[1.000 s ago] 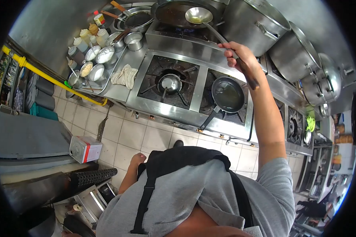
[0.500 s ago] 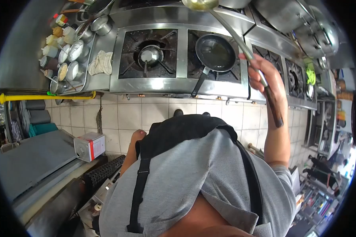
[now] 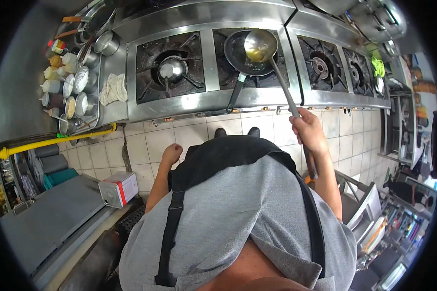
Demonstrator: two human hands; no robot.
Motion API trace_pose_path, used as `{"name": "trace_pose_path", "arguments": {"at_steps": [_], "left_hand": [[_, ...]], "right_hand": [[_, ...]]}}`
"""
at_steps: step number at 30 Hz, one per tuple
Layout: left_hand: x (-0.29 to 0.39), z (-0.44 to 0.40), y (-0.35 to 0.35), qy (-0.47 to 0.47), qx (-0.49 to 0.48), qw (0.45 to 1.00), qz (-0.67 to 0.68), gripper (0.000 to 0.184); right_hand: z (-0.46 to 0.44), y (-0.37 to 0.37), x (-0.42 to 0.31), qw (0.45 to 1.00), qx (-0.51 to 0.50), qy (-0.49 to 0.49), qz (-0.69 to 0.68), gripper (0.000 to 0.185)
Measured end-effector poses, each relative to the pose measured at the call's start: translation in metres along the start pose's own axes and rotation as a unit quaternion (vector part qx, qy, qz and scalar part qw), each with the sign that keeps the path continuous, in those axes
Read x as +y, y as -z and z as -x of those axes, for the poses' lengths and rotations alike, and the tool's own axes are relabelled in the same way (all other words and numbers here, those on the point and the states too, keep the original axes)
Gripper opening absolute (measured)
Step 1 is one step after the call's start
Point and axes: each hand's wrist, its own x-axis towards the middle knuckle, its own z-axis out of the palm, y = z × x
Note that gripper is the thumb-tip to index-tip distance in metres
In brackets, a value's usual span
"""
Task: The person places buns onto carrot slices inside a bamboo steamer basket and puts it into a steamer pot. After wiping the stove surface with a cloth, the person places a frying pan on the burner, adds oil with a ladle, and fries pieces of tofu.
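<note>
My right hand is closed around the long handle of a metal ladle. The ladle's bowl, with some yellowish liquid in it, is over the right side of a black frying pan; whether it touches the pan cannot be made out. That pan rests on a burner, its handle pointing toward me. Beside my body, above the tiled floor, my left hand hangs with curled fingers and nothing visible in it. A small metal pot or ladle sits on the burner to the left.
Left of the stove lies a folded cloth beside a tray of bowls and squeeze bottles. More burners stretch to the right. A yellow pipe runs along the counter's front. A square tin stands at lower left.
The ladle has come down from above the rear of the stove to over the frying pan. My right hand has moved lower and nearer to me; more of my left hand shows.
</note>
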Motion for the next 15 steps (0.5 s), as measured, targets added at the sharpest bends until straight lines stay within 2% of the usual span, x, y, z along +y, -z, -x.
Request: {"name": "trace_pose_path", "arguments": {"at_steps": [2,4,6,8,10,11,13,15], "left_hand": [[0.026,-0.012,0.005,-0.071,0.046,0.992,0.098,0.031],[0.095,-0.005,0.029,-0.136,0.019,0.968,0.211,0.031],[0.159,-0.008,0.043,-0.2,-0.022,0.948,0.247,0.03],[0.215,-0.009,0.041,-0.267,-0.09,0.886,0.367,0.036],[0.273,0.006,0.049,-0.184,-0.145,0.898,0.373,0.038],[0.283,0.001,0.045,-0.186,-0.145,0.898,0.372,0.038],[0.296,-0.01,0.039,-0.186,-0.245,0.869,0.388,0.035],[0.298,-0.018,0.034,-0.167,-0.256,0.863,0.401,0.033]], "right_hand": [[0.004,-0.004,0.003,1.0,-0.001,-0.005,0.001,0.031],[0.009,-0.01,0.005,0.998,0.029,0.016,0.048,0.039],[0.014,-0.013,0.007,0.997,0.035,0.021,0.062,0.043],[0.015,-0.015,0.014,0.987,0.059,0.065,0.134,0.044],[0.017,-0.017,0.014,0.986,0.064,0.066,0.138,0.044],[0.018,-0.018,0.014,0.985,0.071,0.066,0.143,0.044],[0.017,-0.019,0.019,0.983,0.079,0.074,0.146,0.044],[0.017,-0.019,0.019,0.979,0.096,0.073,0.164,0.045]]}}
